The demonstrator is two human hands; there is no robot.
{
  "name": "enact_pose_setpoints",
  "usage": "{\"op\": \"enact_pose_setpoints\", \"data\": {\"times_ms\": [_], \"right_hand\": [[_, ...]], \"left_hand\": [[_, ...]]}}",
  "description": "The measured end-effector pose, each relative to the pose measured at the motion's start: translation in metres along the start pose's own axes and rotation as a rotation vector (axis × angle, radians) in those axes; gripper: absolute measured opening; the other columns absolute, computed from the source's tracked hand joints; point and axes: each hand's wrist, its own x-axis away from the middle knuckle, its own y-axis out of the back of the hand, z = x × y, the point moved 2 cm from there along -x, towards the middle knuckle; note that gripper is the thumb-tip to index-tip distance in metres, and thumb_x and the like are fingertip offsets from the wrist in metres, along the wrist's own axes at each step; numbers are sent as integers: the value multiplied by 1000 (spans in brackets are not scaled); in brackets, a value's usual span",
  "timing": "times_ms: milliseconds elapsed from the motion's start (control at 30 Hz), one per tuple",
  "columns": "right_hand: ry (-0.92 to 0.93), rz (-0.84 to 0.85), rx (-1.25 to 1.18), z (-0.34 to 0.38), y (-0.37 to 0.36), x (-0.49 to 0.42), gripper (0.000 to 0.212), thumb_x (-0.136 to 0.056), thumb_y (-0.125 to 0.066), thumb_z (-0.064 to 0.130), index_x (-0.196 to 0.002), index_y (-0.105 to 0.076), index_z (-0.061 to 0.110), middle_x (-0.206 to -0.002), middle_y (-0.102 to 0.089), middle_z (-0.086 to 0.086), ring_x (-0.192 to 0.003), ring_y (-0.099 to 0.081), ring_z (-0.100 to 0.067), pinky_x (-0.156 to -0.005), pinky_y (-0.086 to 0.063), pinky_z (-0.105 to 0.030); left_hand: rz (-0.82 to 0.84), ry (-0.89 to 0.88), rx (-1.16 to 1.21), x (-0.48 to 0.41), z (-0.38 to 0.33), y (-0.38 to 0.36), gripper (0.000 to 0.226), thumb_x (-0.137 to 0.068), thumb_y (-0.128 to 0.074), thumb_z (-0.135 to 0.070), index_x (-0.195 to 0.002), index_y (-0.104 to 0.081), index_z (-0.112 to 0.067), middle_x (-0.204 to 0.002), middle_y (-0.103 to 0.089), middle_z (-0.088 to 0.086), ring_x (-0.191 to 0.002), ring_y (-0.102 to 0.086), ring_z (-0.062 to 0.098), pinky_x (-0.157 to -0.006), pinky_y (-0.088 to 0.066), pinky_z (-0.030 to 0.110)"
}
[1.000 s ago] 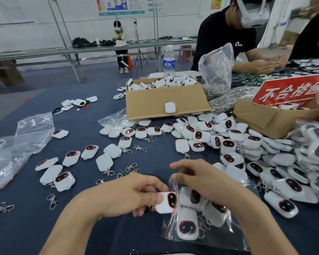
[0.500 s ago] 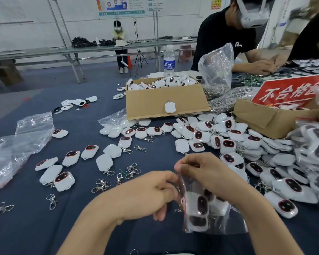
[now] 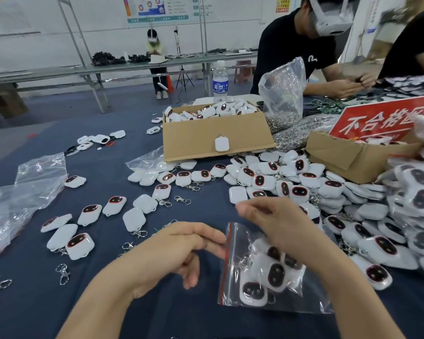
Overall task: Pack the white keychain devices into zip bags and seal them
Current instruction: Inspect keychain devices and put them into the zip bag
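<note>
A clear zip bag (image 3: 296, 287) with a red zip strip lies on the dark blue table in front of me, with several white keychain devices (image 3: 274, 275) inside. My left hand (image 3: 179, 253) reaches in from the left and its fingertips pinch the red zip edge near the top. My right hand (image 3: 277, 223) lies over the bag's upper part with curled, blurred fingers just above the bag's top corner. I cannot tell whether it grips the bag. Loose devices (image 3: 138, 220) lie to the left.
A large heap of devices (image 3: 291, 189) and filled bags (image 3: 419, 192) crowd the right side. Behind stand an open cardboard box (image 3: 194, 140) of devices, a second box (image 3: 353, 160) with a red sign (image 3: 382, 118), and a water bottle (image 3: 220, 81). Empty plastic bags (image 3: 22, 192) and metal clasps (image 3: 63, 274) lie left. Two people work opposite.
My left hand pushed a device into the bag and let it go, then moved to the zip edge. The bag was lifted upright, then laid flat with its mouth to the left.
</note>
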Motion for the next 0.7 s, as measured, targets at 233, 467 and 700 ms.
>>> {"op": "enact_pose_setpoints", "data": {"times_ms": [233, 467, 700], "right_hand": [[-205, -188, 573, -22, 15, 0, 50, -101, -52, 44, -149, -45, 29, -155, -41, 0, -143, -32, -26, -120, -24, -44], [-93, -141, 456, -16, 14, 0, 36, -99, -61, 30, -135, -59, 32, -140, -51, 5, -131, -41, -20, -112, -33, -34], [-211, -156, 584, -17, 22, 9, 40, -97, -58, 42, -136, -55, 36, -136, -58, 1, -128, -47, -24, -106, -42, -44]], "left_hand": [[-645, -207, -143, -31, 23, -2, 41, -98, -37, -6, -92, -68, -32, -63, -61, -16, -53, -53, 7, -55, -43, 23], [-712, -280, -323, -37, 39, -14, 38, -97, -41, -11, -85, -66, -37, -79, -64, -28, -54, -53, -1, -53, -39, 13], [-710, -275, -271, -37, 41, -14, 40, -96, -41, -11, -82, -67, -38, -77, -65, -26, -52, -51, -2, -50, -37, 13]]}}
